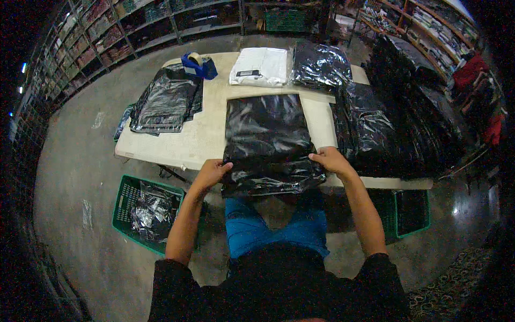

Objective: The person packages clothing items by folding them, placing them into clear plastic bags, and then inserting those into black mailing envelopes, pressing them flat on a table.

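A dark folded garment in a clear plastic bag (267, 133) lies across the front edge of the pale table (173, 149), its near end overhanging. My left hand (215, 172) pinches its left side near the bottom, thumb on top. On the opposite side my right hand (329, 159) pinches the right edge. Beyond it, a white folded garment with a dark tag (259, 66) lies beside a shiny bagged dark garment (322, 64). Bagged dark garments (163, 100) are stacked at the left, with a blue tape dispenser (199, 66) at their far end.
A large pile of dark garments (406, 120) covers the table's right side. Below the left edge stands a green plastic crate (120, 213) holding crumpled clear plastic; another green crate (428, 213) is at the lower right. Stocked shelves (173, 20) line the back.
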The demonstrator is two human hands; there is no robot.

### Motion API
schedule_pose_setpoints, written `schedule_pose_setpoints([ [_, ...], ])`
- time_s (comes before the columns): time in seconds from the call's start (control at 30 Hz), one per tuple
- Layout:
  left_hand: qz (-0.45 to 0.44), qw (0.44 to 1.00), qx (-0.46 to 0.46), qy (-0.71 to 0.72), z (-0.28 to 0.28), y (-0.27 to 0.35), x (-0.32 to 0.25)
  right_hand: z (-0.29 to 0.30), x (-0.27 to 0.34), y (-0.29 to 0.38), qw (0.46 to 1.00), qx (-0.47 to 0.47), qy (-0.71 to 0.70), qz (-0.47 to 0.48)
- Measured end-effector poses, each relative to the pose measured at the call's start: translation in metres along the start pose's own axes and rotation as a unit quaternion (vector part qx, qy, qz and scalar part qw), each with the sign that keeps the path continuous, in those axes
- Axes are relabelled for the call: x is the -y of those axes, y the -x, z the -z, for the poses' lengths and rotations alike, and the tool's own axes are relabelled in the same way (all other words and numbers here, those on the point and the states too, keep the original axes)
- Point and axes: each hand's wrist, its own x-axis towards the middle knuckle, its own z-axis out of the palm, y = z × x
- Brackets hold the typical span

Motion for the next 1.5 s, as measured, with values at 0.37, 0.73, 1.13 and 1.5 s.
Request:
schedule_pose_setpoints([
  [0.37, -0.052, 0.973, 0.08, -0.208, 0.001, 0.009, 0.012, 0.004, -0.011, 0.013, 0.977, 0.09, 0.169, 0.092],
  [0.73, -0.072, 0.981, 0.066, -0.168, 0.007, -0.007, 0.026, 0.007, -0.013, 0.019, 0.987, 0.085, 0.113, 0.072],
  [1.13, -0.012, 1.0, 0.014, 0.024, 0.009, -0.011, -0.042, 0.007, 0.005, -0.001, 0.985, -0.167, 0.018, 0.032],
  [1.5, -0.049, 0.996, -0.065, -0.04, 0.01, -0.036, -0.022, 0.002, 0.01, -0.015, 0.985, -0.157, -0.042, -0.064],
])
